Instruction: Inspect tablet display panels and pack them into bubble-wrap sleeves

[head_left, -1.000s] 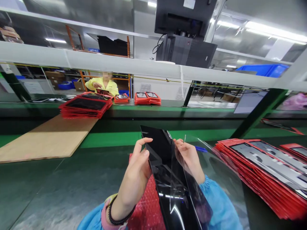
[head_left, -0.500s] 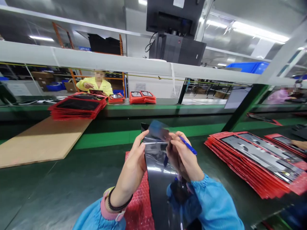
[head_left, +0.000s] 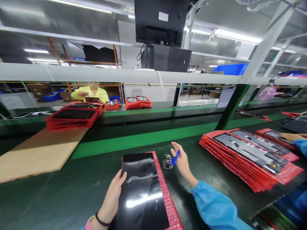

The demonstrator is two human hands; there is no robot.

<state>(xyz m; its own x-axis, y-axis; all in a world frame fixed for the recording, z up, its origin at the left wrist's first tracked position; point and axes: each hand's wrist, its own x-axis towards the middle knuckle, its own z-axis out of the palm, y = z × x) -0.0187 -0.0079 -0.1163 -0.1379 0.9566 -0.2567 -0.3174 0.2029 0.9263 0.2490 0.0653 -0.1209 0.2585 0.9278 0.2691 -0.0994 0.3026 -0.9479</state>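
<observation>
And the right hand (head_left: 182, 162) has swung away from the dark panel (head_left: 141, 191)! Half a second ago its fingers were pinching clear film at the panel's top; now they're loosely spread, a blue pen (head_left: 176, 157) held among them, exact grip unclear, right beside a small metal gadget (head_left: 168, 161) on the green table (head_left: 72, 191). The left hand (head_left: 110, 195) has slid from the upper corner down the left edge, thumb pressed on the front, other fingers hidden behind. The panel itself now sits squarer to view, over the red bubble wrap (head_left: 167, 198), which shows along its right side.
</observation>
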